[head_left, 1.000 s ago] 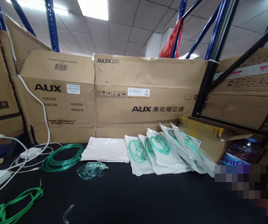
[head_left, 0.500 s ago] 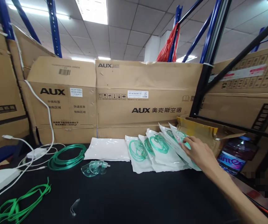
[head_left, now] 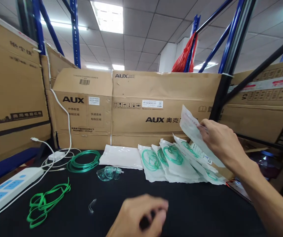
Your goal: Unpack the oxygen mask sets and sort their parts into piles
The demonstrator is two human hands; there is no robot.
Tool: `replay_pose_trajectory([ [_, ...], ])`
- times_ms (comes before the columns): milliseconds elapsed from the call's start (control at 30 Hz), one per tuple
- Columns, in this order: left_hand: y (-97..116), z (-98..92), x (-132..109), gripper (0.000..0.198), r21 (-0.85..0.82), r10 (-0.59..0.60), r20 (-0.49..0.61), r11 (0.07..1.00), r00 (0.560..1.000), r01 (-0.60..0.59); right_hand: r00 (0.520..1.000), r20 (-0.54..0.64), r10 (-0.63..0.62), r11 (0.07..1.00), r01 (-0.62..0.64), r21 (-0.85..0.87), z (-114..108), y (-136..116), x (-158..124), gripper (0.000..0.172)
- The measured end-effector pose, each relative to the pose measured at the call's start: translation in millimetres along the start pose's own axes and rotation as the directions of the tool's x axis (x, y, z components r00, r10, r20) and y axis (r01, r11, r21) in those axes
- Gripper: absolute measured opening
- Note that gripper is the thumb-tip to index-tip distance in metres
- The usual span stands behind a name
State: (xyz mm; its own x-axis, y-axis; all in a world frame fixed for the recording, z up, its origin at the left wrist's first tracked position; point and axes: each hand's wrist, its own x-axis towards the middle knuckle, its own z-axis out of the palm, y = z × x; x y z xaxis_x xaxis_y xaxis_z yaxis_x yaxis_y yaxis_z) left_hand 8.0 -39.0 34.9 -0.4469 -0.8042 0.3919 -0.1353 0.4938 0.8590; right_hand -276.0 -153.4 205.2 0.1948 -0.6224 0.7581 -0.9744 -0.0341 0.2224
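Observation:
My right hand (head_left: 220, 138) pinches the upper edge of a white, translucent sealed pouch (head_left: 195, 131) and holds it raised and tilted at the right. Below it, several similar pouches (head_left: 177, 164) with coiled green tubing inside lie overlapping in a row. My left hand (head_left: 143, 214) is over the black table at the bottom middle, slightly blurred. Its fingers are half curled, with a gap to the thumb and nothing between them. A clear green face mask (head_left: 109, 173) lies beyond it, beside a stack of flat white packets (head_left: 121, 157).
Coiled green tubing (head_left: 83, 161), a green elastic strap (head_left: 47, 204) and a small clear piece (head_left: 91, 206) lie on the left. A white power strip (head_left: 13, 187) with cables sits at the far left. Cardboard boxes (head_left: 131, 121) wall the back; a bottle (head_left: 267, 163) stands right.
My right hand has lifted a pouch up off the right end of the row. My left hand has come into view at the bottom. The camera view has shifted left.

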Motion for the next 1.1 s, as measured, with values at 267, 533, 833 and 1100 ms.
replay_pose_trajectory([
  [267, -3.2, -12.1, 109.0, 0.056, -0.8, -0.159, -0.263, 0.587, 0.952, -0.123, 0.927, -0.105, -0.361, 0.858, 0.374, 0.353, 11.6, -142.0, -52.9, 0.027],
  [533, -32.6, -50.7, 98.5, 0.036, -0.72, -0.328, -0.518, 0.665, 0.79, -0.196, 0.977, -0.149, -0.15, 0.602, 0.21, 0.77, 31.8, -152.4, -83.6, 0.021],
  [833, -33.4, -61.5, 93.2, 0.052, -0.629, -0.271, -0.488, 0.768, 0.83, -0.12, 0.939, 0.322, 0.12, 0.286, -0.343, 0.895, 86.6, -112.9, -92.0, 0.032],
  [1100, -53.3, -74.8, 93.3, 0.048, -0.467, -0.281, -0.424, 0.883, 0.861, 0.058, 0.801, 0.593, -0.081, -0.054, -0.598, 0.8, 94.1, -127.3, -92.2, 0.028],
])
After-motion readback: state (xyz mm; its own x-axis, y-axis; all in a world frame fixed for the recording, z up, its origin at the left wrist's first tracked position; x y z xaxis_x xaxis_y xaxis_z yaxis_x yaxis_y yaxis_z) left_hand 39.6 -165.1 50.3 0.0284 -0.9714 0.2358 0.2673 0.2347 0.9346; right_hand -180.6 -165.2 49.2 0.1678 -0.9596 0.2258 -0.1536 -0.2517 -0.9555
